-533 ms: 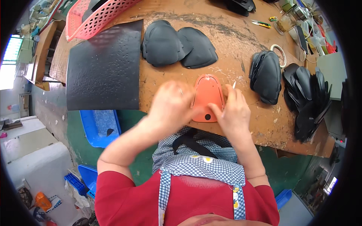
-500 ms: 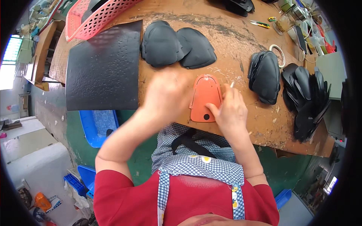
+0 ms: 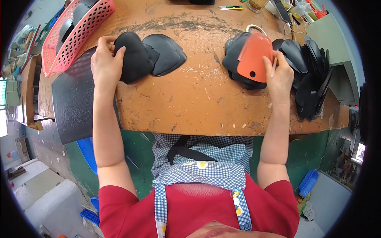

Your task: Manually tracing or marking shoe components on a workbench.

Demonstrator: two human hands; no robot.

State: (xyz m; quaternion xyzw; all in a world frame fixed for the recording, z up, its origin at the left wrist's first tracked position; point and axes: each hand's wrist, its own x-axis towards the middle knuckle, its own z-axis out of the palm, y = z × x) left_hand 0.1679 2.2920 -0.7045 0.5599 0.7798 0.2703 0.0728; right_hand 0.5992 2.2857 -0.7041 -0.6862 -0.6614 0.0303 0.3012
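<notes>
My left hand [image 3: 105,61] is at the left stack, thumb on top of a rounded black piece [image 3: 133,57] and fingers at its edge. Beside it, partly under it, more black pieces [image 3: 164,53] lie fanned out. My right hand [image 3: 281,77] grips an orange template [image 3: 256,55] by its right edge. A slim pale stick, perhaps a pen [image 3: 274,67], is between the same fingers. The template has a rounded top, a slot along its rim and a dark round spot near its base. It hangs over another stack of black pieces [image 3: 234,59], covering much of it.
A black sheet [image 3: 75,99] overhangs the table's left front edge. Behind it stands a pink perforated basket [image 3: 85,35] with black pieces inside. On the right are a loose heap of black pieces [image 3: 309,79] and a white ring [image 3: 256,28]. Thread snips [image 3: 231,7] lie at the back.
My right hand has lifted the orange template off the table and carried it right, over the right stack. My left hand has moved left and now holds a black piece at the left stack.
</notes>
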